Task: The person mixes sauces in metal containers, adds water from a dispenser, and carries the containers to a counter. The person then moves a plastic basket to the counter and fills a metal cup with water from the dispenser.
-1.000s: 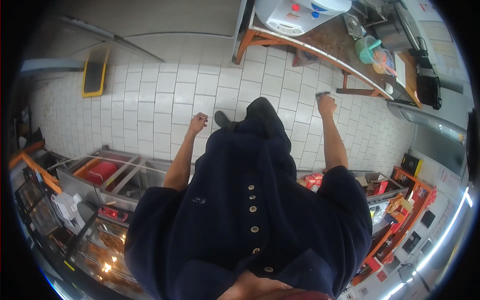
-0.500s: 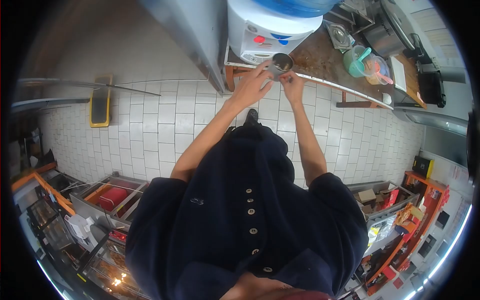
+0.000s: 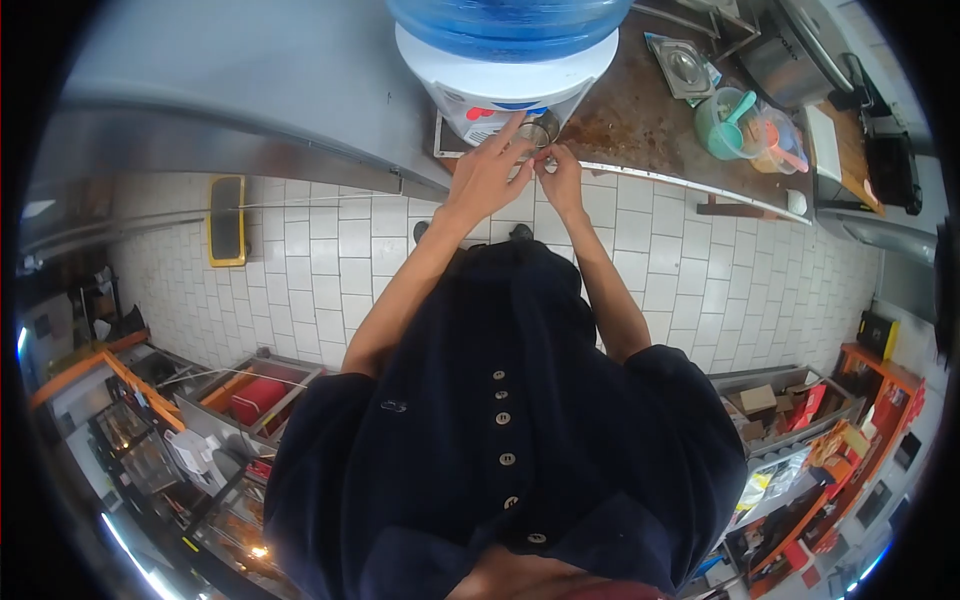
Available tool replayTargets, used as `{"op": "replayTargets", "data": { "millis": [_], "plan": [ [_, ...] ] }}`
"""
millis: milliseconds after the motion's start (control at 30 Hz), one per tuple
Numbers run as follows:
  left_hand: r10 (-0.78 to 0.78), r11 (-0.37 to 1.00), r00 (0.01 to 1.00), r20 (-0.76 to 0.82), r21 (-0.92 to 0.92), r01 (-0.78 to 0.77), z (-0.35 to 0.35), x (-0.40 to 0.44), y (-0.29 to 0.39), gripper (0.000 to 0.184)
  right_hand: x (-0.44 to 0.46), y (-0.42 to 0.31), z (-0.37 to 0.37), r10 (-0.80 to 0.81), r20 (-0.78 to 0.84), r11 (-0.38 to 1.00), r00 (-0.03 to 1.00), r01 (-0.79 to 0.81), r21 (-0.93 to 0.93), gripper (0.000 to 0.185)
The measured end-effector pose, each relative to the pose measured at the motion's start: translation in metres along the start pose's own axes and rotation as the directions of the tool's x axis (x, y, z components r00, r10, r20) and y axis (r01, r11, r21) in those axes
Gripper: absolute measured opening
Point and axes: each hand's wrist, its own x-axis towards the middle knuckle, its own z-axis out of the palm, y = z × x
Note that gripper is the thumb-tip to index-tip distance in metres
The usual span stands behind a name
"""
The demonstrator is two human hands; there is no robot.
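A white water dispenser (image 3: 500, 80) with a large blue bottle (image 3: 510, 28) on top stands at the table's edge. Against its front, near the taps, is a metal cup (image 3: 538, 130). My right hand (image 3: 560, 178) pinches the cup at its near side. My left hand (image 3: 487, 180) is beside the cup, fingers apart, with one finger reaching up at the red and blue taps. The left fingertips partly cover the cup, and what is inside it is hard to make out.
The brown table (image 3: 640, 130) holds a metal lid (image 3: 685, 68), a green container (image 3: 722, 125), a container with an orange scoop (image 3: 778, 140) and a large metal pot (image 3: 790, 60). A grey metal door (image 3: 250, 80) fills the upper left. A black-and-yellow object (image 3: 228, 222) lies on the tiled floor.
The body has moved up to the dispenser. Both hands, first wide apart, came together at the cup, which has moved from in front of the dispenser to under its taps.
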Motion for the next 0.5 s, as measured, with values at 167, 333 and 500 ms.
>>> {"op": "replayTargets", "data": {
  "millis": [167, 333, 500],
  "plan": [
    [0.018, 0.997, 0.986, 0.164, 0.073, -0.030, 0.000, 0.015, -0.013, 0.008, 0.001, -0.005, -0.001, 0.049, 0.004, 0.999, 0.999, -0.049, 0.001, 0.011],
    [-0.083, 0.981, 0.975, 0.205, -0.156, 0.116, 0.007, 0.004, -0.026, 0.008, -0.013, -0.004, -0.005, 0.077, 0.023, 0.997, 0.997, -0.077, -0.031, 0.016],
    [-0.066, 0.954, 0.973, 0.220, -0.271, 0.126, 0.030, -0.003, -0.035, 0.009, -0.023, -0.012, -0.022, 0.043, -0.082, 0.999, 0.996, -0.044, -0.012, 0.021]
  ]
}}
